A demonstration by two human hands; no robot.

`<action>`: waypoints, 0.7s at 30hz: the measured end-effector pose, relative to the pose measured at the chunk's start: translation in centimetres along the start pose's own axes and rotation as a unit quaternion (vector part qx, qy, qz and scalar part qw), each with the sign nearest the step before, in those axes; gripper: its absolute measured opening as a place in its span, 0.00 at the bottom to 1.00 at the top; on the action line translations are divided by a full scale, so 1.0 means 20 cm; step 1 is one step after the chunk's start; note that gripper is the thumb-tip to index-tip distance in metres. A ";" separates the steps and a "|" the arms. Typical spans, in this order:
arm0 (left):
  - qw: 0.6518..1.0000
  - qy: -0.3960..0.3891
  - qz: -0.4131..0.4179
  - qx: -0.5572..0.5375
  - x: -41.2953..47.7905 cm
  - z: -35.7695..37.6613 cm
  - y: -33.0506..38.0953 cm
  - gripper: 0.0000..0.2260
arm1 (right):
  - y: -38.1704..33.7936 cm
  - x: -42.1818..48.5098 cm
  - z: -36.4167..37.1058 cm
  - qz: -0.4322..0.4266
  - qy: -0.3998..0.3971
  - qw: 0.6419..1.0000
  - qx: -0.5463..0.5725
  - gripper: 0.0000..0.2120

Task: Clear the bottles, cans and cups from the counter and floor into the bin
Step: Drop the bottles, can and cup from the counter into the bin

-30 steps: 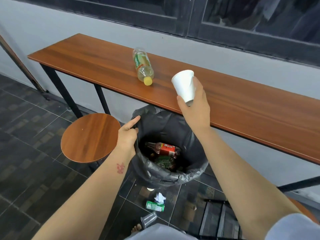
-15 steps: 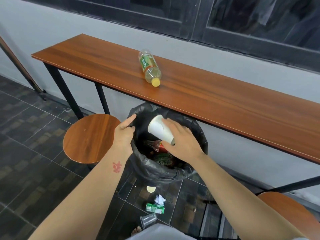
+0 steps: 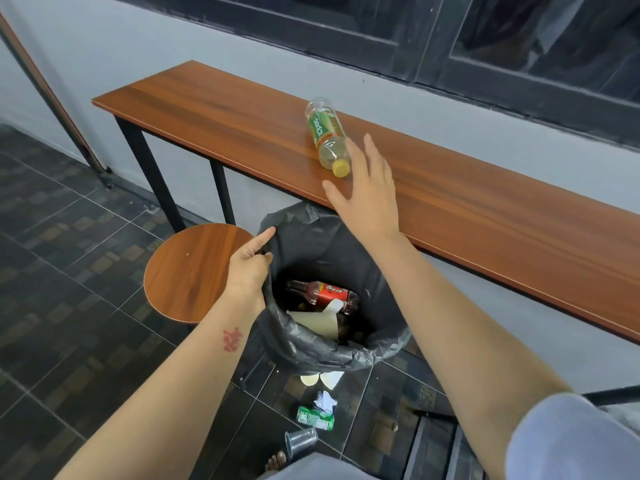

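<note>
Holds nothing in the right hand point(image 3: 367, 188): fingers straight and spread, above and behind the bin point(image 3: 311, 348), just short of the tea bottle point(image 3: 325, 133). Pinches the bin's black liner at the left rim with the left hand point(image 3: 247, 268), forefinger out along the edge.

Differs from half a second ago: white paper cup point(image 3: 317, 322) no longer in the right hand, now lying inside the bin against the red-label bottle point(image 3: 322, 294). Counts as one cup cleared.

Reaches next, by the look of it, for the tea bottle, lying on its side on the counter point(image 3: 485, 209) directly behind the bin, yellow cap toward the bin. Only item seen on the counter.

To clear yet on the floor in front of the bin: green can point(image 3: 315, 418), clear plastic cup point(image 3: 300, 441), crumpled white paper beside the can, pale cup-like pieces point(image 3: 325, 378) just under the bin's near edge. Round stool point(image 3: 190, 271) left of the bin.
</note>
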State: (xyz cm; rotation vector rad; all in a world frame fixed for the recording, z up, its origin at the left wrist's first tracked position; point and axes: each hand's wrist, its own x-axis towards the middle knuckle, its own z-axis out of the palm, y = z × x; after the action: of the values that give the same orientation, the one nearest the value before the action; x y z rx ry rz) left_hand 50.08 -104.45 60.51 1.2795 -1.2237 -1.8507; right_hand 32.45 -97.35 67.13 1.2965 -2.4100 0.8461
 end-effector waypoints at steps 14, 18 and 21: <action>0.999 0.006 0.020 0.036 0.13 -0.04 0.06 0.18 | -0.04 0.37 0.27 0.129 -0.046 0.988 0.071 0.28; 0.999 0.001 0.012 0.030 0.14 -0.05 0.06 0.18 | 0.01 0.32 0.25 0.119 -0.028 0.984 0.128 0.29; 1.000 0.001 0.012 0.017 0.14 -0.05 0.07 0.19 | 0.07 0.24 0.21 0.075 -0.023 0.988 0.133 0.28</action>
State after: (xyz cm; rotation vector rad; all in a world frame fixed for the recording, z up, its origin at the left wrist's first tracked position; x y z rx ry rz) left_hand 49.83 -107.79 60.47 1.2791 -1.2679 -1.8178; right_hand 28.78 -102.55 65.68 1.2443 -2.5229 1.2293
